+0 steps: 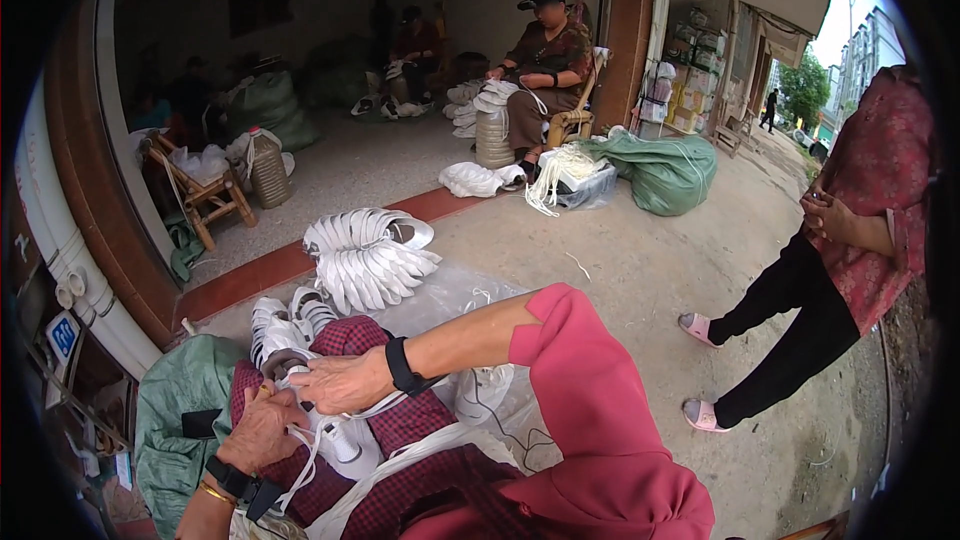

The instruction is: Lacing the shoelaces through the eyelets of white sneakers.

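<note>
A white shoe [350, 446] with a grey-brown lining lies across my lap, on a dark red checked cloth [424, 438]. My left hand [262, 430] is closed around the side of the shoe, fingers bent at its opening. Over the top of the shoe, my right hand [345, 381] has its fingers pressed together at the lacing; its fingertips are partly hidden. Loose white shoelaces [312, 462] trail from between the hands. A thick bundle of white laces [402, 457] lies across my lap.
Stacked white shoes [368, 258] stand ahead on clear plastic sheeting. A green sack [185, 440] is at my left. Farther off, a seated person [548, 70] handles shoes beside a tub of laces [570, 178] and a green bag [655, 172]. Someone in pink slippers [850, 230] stands right.
</note>
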`<state>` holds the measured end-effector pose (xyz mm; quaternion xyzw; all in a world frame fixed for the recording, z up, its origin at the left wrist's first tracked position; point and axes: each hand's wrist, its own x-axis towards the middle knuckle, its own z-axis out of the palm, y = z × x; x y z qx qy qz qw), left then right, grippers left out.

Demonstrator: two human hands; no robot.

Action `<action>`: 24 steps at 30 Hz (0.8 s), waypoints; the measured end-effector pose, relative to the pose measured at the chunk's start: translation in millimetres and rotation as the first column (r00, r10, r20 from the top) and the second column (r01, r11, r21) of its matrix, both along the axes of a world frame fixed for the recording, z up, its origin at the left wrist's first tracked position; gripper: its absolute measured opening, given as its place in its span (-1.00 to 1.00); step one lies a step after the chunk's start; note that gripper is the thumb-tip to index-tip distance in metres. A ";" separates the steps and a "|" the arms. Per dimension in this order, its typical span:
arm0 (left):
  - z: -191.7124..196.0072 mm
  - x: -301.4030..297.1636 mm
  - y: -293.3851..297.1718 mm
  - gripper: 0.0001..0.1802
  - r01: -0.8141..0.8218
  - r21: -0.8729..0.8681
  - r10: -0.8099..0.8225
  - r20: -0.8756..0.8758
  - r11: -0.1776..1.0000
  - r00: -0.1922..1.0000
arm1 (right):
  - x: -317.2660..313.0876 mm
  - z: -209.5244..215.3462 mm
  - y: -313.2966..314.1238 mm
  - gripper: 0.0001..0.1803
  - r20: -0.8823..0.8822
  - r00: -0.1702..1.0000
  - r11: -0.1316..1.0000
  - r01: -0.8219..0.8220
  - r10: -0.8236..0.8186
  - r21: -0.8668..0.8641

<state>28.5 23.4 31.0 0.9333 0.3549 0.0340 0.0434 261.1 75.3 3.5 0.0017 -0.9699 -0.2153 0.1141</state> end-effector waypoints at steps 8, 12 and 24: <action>-18.4 -4.2 49.7 -0.69 -0.107 -0.384 0.076 -0.094 0.917 0.993 | -19.5 29.1 19.1 -0.80 0.538 0.834 0.840 0.376 -0.123 -0.390; -15.4 16.8 30.7 -0.77 -0.323 -0.186 0.318 -0.059 0.928 0.946 | -42.3 0.6 42.3 -0.73 0.436 0.867 0.796 0.435 -0.243 -0.421; -12.3 10.8 16.1 -0.89 -0.359 -0.369 0.421 0.102 0.858 0.901 | -22.7 -21.4 7.6 -0.61 -0.268 0.805 -0.167 -0.409 -0.529 -0.897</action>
